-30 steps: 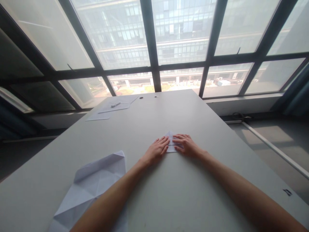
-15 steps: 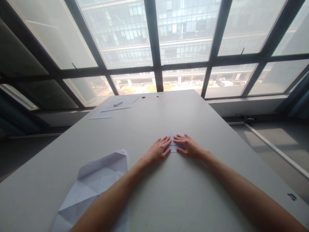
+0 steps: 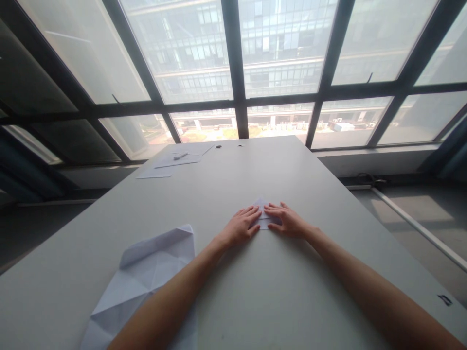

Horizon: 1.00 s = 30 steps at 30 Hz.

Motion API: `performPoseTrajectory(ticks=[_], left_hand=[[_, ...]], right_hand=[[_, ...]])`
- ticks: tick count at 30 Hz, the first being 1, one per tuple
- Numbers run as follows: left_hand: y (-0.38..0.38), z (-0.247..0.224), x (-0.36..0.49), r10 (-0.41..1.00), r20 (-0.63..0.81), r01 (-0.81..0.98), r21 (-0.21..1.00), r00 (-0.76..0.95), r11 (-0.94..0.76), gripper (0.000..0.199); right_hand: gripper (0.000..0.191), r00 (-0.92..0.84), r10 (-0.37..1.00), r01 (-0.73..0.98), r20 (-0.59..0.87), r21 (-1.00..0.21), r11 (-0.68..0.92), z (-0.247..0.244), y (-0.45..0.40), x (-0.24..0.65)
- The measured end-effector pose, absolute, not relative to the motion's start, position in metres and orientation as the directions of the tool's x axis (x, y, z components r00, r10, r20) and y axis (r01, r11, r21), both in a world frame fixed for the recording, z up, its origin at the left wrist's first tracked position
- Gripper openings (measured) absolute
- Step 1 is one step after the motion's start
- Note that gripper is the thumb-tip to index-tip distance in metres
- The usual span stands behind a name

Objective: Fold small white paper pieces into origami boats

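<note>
A small folded piece of white paper (image 3: 263,224) lies on the white table (image 3: 292,287), its pointed end facing the window. My left hand (image 3: 241,224) rests on its left side, fingers stretched out and lying flat. From the right, my right hand (image 3: 286,219) presses on the other side, with its fingers spread. Both hands cover much of the paper; its tip and a strip in the middle show between them. Under my left forearm is a larger creased sheet of paper (image 3: 153,267), partly hidden by the arm.
Several flat sheets of paper (image 3: 155,173) lie at the far left of the table, with a small white object (image 3: 180,156) on top. Two holes pierce the tabletop near its far edge. Large windows with dark frames (image 3: 239,73) rise behind the table.
The view has shifted very slightly. Both hands stay on the folded paper in nearly the same pose.
</note>
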<state>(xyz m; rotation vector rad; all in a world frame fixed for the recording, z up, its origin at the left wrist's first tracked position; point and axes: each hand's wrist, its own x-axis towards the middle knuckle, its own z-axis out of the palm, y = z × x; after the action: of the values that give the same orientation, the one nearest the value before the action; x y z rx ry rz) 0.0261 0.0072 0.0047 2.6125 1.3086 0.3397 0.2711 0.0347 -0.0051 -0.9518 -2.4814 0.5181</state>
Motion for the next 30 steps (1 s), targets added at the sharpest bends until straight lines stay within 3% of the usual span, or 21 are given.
performPoseTrajectory(ticks=[13,24,30], left_hand=[[0.008,0.001,0.026,0.81,0.26,0.731,0.349,0.526,-0.587,0.054],[0.004,0.002,0.027,0.854,0.313,0.728,0.448,0.415,-0.518,0.035],[0.003,0.01,0.028,0.867,0.384,0.753,0.454,0.317,-0.476,0.036]], right_hand=[[0.048,-0.617,0.709,0.555,0.341,-0.451,0.699,-0.011,0.036,0.268],[0.035,-0.589,0.72,0.589,0.366,-0.416,0.693,-0.006,0.033,0.265],[0.035,-0.541,0.684,0.582,0.489,-0.37,0.724,0.0,0.031,0.265]])
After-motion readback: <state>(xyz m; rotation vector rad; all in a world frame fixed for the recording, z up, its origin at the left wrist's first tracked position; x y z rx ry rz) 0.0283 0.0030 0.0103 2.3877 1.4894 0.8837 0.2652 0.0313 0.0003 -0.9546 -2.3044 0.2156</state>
